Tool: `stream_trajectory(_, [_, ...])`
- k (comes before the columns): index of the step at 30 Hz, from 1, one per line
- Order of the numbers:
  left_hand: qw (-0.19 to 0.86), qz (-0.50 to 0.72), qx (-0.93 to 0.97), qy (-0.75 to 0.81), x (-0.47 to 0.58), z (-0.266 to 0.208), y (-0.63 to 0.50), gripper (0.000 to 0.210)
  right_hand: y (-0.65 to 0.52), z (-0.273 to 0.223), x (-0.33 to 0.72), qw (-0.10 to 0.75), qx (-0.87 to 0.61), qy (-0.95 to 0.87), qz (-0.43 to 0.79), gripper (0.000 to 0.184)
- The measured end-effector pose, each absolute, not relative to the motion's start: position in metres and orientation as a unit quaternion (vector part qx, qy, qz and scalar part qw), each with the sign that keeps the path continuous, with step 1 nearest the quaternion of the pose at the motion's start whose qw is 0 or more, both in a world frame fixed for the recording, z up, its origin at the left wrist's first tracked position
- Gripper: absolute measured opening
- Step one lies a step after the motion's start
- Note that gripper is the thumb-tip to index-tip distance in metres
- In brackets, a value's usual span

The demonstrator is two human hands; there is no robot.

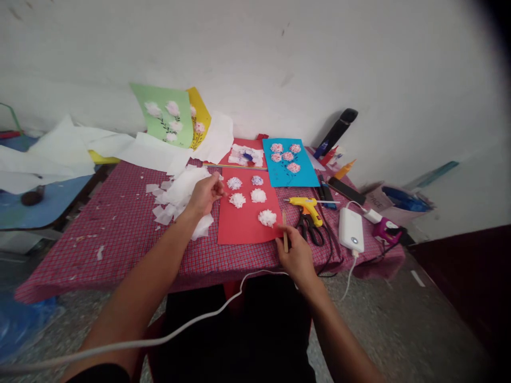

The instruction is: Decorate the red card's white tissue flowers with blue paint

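A red card (249,226) lies on the tablecloth with several crumpled tissue flowers on it, some white and some speckled with purple. Over its left edge is my left hand (206,194), fingertips pinched together; whatever they hold, if anything, is too small to make out. Under and beside that hand spreads a pile of cut white tissue pieces (181,186). My right hand (294,255) grips a flat wooden craft stick (285,234) upright at the card's lower right corner, close to a white tissue flower (267,217).
Right of the red card lie a yellow glue gun (305,203), black scissors (308,226) and a white power bank (351,230) with cables. A blue card (289,178) with pink flowers lies behind. A green card (159,98) leans against the wall. A white cable (191,322) crosses my lap.
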State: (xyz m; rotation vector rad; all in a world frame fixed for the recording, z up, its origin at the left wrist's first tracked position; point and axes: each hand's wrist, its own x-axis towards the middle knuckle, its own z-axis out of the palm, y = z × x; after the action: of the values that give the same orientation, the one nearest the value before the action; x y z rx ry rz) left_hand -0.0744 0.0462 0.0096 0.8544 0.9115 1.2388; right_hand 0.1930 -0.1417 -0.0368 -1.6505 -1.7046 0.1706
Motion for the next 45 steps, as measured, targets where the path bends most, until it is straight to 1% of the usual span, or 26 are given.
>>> stream_trajectory(5, [0.635, 0.543, 0.377, 0.399, -0.074, 0.011, 0.046, 0.043, -0.138, -0.033, 0.197, 0.371, -0.65, -0.659, 0.075, 0.035])
stream_trajectory(14, [0.637, 0.535, 0.38, 0.405, -0.076, 0.009, 0.047, 0.044, -0.124, -0.034, 0.198, 0.366, -0.643, -0.672, 0.045, 0.036])
stream_trajectory(22, [0.639, 0.542, 0.373, 0.399, -0.075, 0.01, 0.047, 0.042, -0.133, -0.034, 0.198, 0.356, -0.624, -0.695, -0.039, 0.029])
stream_trajectory(25, [0.637, 0.545, 0.376, 0.395, -0.076, 0.009, 0.047, 0.042, -0.138, -0.034, 0.198, 0.351, -0.636, -0.685, -0.054, 0.027])
stream_trajectory(29, [0.636, 0.546, 0.38, 0.391, -0.076, 0.011, 0.046, 0.043, -0.137, -0.036, 0.199, 0.356, -0.644, -0.676, -0.036, 0.024])
stream_trajectory(32, [0.633, 0.545, 0.378, 0.399, -0.075, 0.013, 0.045, 0.042, -0.136, -0.036, 0.199, 0.364, -0.641, -0.676, -0.01, 0.025])
stream_trajectory(38, [0.63, 0.532, 0.384, 0.415, -0.075, 0.014, 0.045, 0.042, -0.132, -0.031, 0.206, 0.355, -0.644, -0.677, 0.034, 0.027])
stream_trajectory(45, [0.628, 0.534, 0.388, 0.412, -0.075, 0.014, 0.044, 0.044, -0.12, -0.031, 0.215, 0.345, -0.62, -0.703, 0.036, 0.026])
